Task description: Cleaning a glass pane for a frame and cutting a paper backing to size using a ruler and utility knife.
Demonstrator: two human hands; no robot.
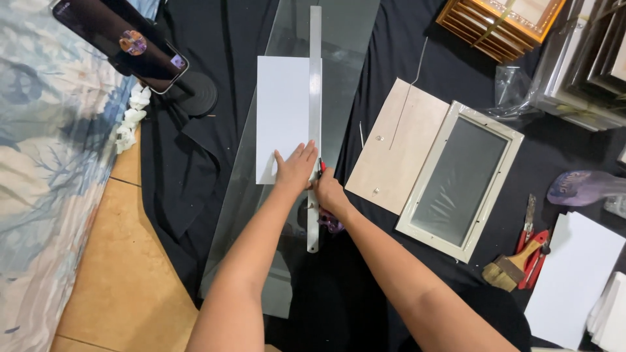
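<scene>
On black cloth (215, 130) lies a glass sheet (248, 195) w/ white paper (282, 111) & long metal ruler (315, 98) on top. Left hand (295, 168) is flat, fingers spread, pressing paper & ruler. Right hand (329, 192) is closed around a red-tipped cutter (321, 165) beside the ruler. Glass looks stiff, slippery, fragile; I think safest to hold it by long edges.

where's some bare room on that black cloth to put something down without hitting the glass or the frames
The widest free patch of black cloth lies left of the glass sheet, below the phone stand. A narrower strip runs between the glass and the wooden backing board. It is crowded on the right: cream frame, brush, white sheets, stacked frames.
</scene>
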